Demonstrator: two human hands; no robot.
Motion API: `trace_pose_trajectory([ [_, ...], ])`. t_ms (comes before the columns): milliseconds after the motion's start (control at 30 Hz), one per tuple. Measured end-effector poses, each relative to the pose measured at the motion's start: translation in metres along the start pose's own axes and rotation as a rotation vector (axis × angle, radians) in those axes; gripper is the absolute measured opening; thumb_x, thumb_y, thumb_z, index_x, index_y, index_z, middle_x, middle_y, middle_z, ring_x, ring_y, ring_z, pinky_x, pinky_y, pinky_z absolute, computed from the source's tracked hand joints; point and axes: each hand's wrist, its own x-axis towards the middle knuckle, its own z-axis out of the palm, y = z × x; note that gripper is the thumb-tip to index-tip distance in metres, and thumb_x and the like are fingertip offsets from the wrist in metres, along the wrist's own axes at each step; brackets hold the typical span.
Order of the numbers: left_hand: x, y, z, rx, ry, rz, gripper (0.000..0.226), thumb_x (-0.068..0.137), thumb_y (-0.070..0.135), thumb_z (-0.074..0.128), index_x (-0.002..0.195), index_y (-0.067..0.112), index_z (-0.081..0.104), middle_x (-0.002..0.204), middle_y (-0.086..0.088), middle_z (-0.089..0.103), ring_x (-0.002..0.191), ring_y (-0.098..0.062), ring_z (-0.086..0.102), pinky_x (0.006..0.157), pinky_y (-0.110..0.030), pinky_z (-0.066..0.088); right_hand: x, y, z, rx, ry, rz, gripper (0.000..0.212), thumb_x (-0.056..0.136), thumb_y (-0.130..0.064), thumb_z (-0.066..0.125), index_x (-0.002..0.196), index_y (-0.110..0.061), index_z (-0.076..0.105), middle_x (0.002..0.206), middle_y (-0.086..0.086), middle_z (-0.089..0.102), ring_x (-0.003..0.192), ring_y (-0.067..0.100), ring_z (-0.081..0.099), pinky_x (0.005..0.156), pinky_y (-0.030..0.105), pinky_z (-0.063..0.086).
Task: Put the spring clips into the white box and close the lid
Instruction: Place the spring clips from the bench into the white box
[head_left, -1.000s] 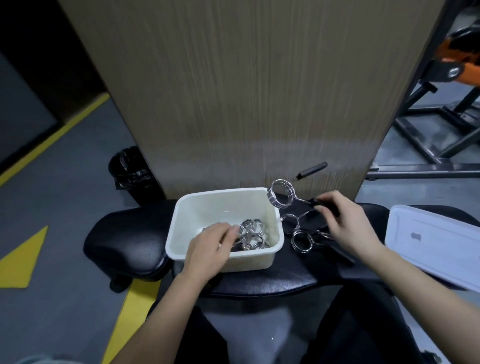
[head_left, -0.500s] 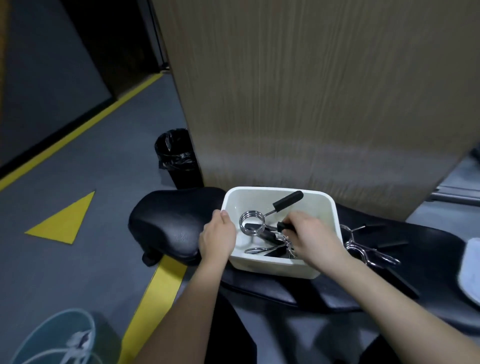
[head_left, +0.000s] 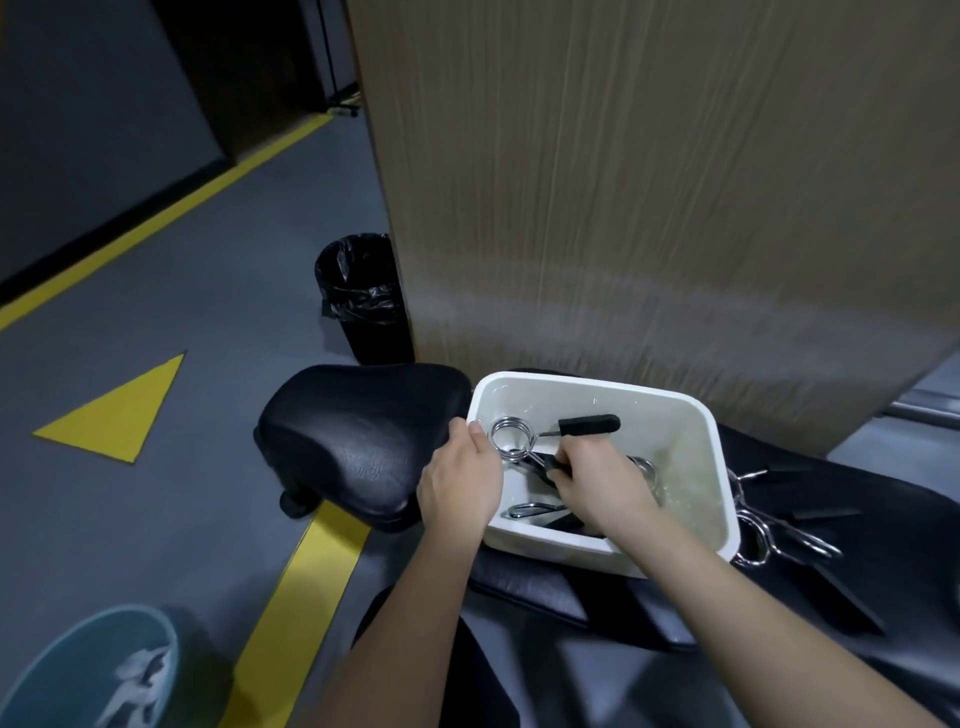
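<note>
The white box (head_left: 696, 415) stands open on a black padded bench (head_left: 358, 441). My right hand (head_left: 597, 480) is inside the box, shut on one black handle of a chrome spring clip (head_left: 511, 439); its other handle (head_left: 589, 425) points right. My left hand (head_left: 460, 480) grips the box's left rim. More spring clips (head_left: 530, 510) lie on the box floor, partly hidden by my right hand. Other loose spring clips (head_left: 774, 535) lie on the bench just right of the box. The lid is out of view.
A tall wood-grain panel (head_left: 649, 182) rises right behind the box. A black lined bin (head_left: 363, 296) stands on the grey floor to its left. A teal bucket (head_left: 88, 670) sits at bottom left. Yellow floor markings (head_left: 117, 410) run across the floor.
My right hand carried a spring clip from the bench into the box and lowered it. My left hand left the box's inside and took its left rim. The view swung left, losing the lid.
</note>
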Motion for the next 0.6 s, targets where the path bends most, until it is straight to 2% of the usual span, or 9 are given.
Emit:
trace_pose_trajectory([
  [200,-0.0012,-0.0038,0.0011,-0.009,0.003,0.017,0.036,0.104,0.038,0.018,0.103,0.016,0.046,0.110,-0.021,0.067,0.101,-0.043,0.059,0.083,-0.046,0.043,-0.0040,0.0103,0.0049,0.014,-0.150,0.044,0.013,0.080,-0.030,0.069,0.091,-0.025,0.067,0.098,0.002,0.071,0.096,0.026,0.066,0.072,0.029,0.046],
  [300,-0.0024,-0.0047,0.0018,-0.013,0.006,0.019,0.036,0.103,0.039,0.018,0.103,0.017,0.047,0.109,-0.020,0.067,0.100,-0.043,0.059,0.085,-0.048,0.045,-0.0048,0.0091,0.0087,-0.008,-0.116,0.053,0.019,0.081,-0.026,0.065,0.100,-0.026,0.068,0.104,0.002,0.069,0.098,0.028,0.065,0.073,0.031,0.047],
  [433,0.0000,-0.0036,0.0028,-0.008,0.008,0.003,0.037,0.103,0.041,0.018,0.103,0.017,0.047,0.111,-0.020,0.066,0.102,-0.043,0.059,0.087,-0.049,0.046,-0.0017,0.0115,0.0035,0.013,-0.059,0.065,0.023,0.081,-0.031,0.067,0.104,-0.028,0.072,0.106,0.000,0.072,0.102,0.027,0.066,0.080,0.032,0.052],
  [600,-0.0015,-0.0031,0.0014,0.011,0.012,-0.003,0.038,0.103,0.040,0.018,0.105,0.016,0.048,0.113,-0.020,0.065,0.102,-0.043,0.058,0.087,-0.049,0.046,-0.0070,0.0108,0.0040,0.063,-0.034,0.081,0.026,0.082,-0.044,0.066,0.096,-0.024,0.074,0.099,0.001,0.074,0.097,0.026,0.067,0.079,0.034,0.054],
])
